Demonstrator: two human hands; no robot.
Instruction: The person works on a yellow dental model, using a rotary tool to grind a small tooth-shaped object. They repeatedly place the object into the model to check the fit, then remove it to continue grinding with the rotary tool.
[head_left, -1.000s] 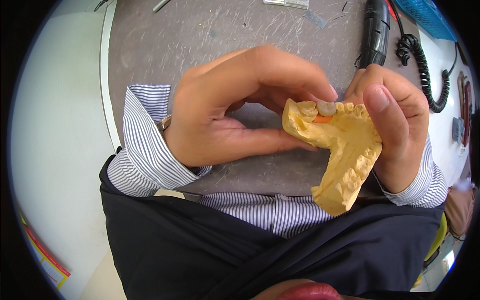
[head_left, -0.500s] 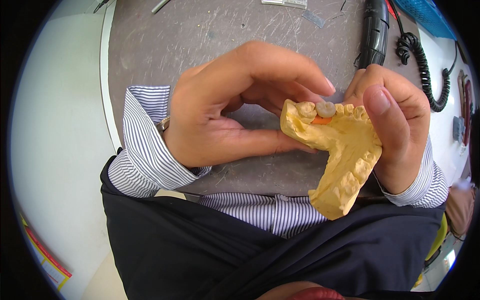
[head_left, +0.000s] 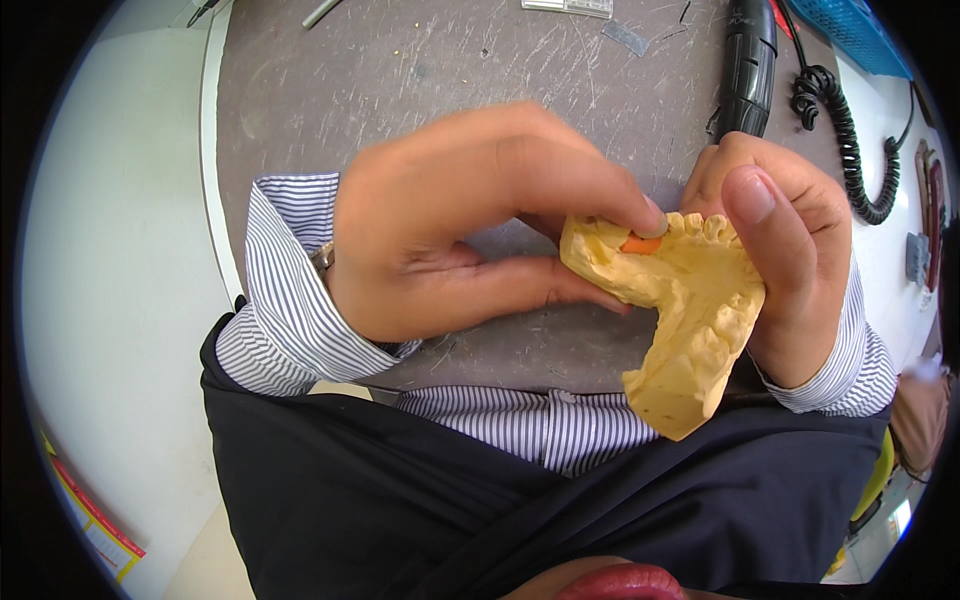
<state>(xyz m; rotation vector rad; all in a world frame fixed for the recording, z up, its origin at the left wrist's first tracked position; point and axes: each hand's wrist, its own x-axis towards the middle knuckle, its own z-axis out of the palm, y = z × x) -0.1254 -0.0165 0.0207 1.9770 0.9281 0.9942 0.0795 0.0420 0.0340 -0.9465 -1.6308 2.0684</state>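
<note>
A yellow plaster dental cast, a horseshoe-shaped jaw model with teeth, is held over the near part of the table. My right hand grips its right side, thumb along the edge and fingers curled behind. On the cast's left arm, my left hand presses its index fingertip onto the tooth row while the thumb lies against the lower side. Just below that fingertip shows an orange patch. The grey tooth crown is hidden under the finger.
Beyond my right hand lies a black cylindrical handpiece, with a coiled black cable beside it. A blue basket stands at the far right. Small flat grey scrap and a pale rod lie on the scratched brown table.
My left index finger has come down onto the grey crown, covering it, and my left hand has closed around that arm of the cast. The cast has tilted slightly; my right hand keeps its grip.
</note>
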